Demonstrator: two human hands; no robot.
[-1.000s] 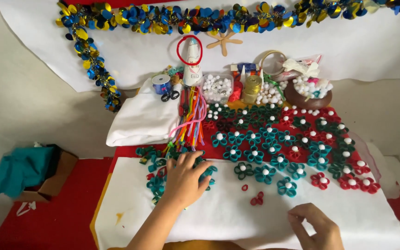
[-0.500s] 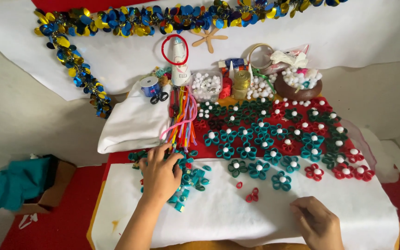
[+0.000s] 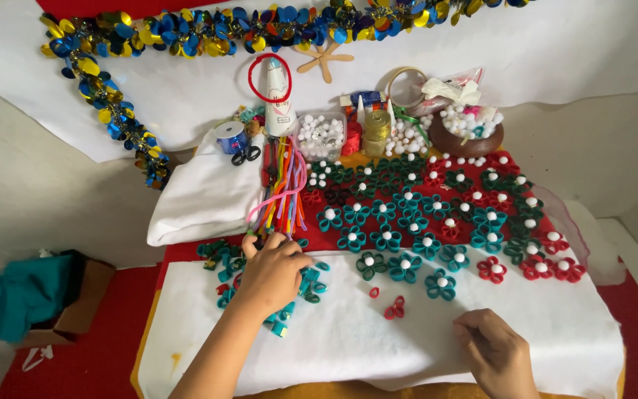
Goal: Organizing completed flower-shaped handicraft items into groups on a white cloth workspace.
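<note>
A person's left hand (image 3: 271, 272) presses into a pile of teal paper loops (image 3: 300, 284) at the near-left of a white felt sheet (image 3: 348, 332), while the right hand (image 3: 495, 353) rests on the sheet's near edge.

Compared with half a second ago, the left hand sits in much the same place over the pile, fingers curled down among the loops; whether it grips one cannot be told. The right hand remains loosely curled and empty, knuckles up. The loops lie scattered with no common direction, several pointing their folded tips toward the person. Beyond the hand, a bundle of coloured pipe cleaners (image 3: 283, 188) runs lengthwise away from the person, toward a white cone (image 3: 278, 100). Rows of finished paper flowers (image 3: 422, 222) with white centres fill the red cloth (image 3: 186, 253) to the right.
</note>
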